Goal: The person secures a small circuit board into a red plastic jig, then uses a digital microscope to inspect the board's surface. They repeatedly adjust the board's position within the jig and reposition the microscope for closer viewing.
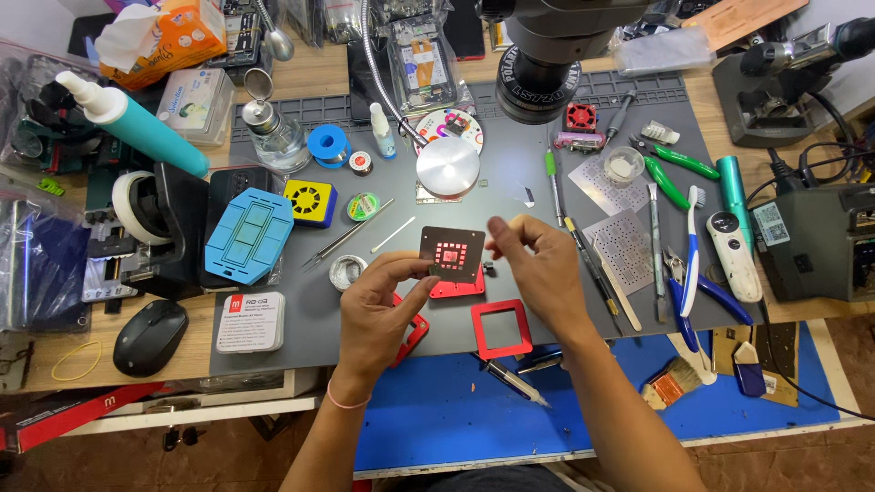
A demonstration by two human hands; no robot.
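Stencil plate (452, 252), a thin dark metal square with a grid of tiny holes showing red at its middle, is held up over the grey work mat (519, 182), just above a red square base (458, 287). From the left, the left hand (378, 305) pinches its lower left edge between thumb and forefinger; the right hand (538, 264) has its fingertips pressed together at the plate's right edge. It looks light, stiff yet easily bent, so the edges seem the safest hold. A red frame (501, 328) lies nearer the person. Whatever the right fingertips grip is too small to make out, and the microscope (547, 55) is cut off above.
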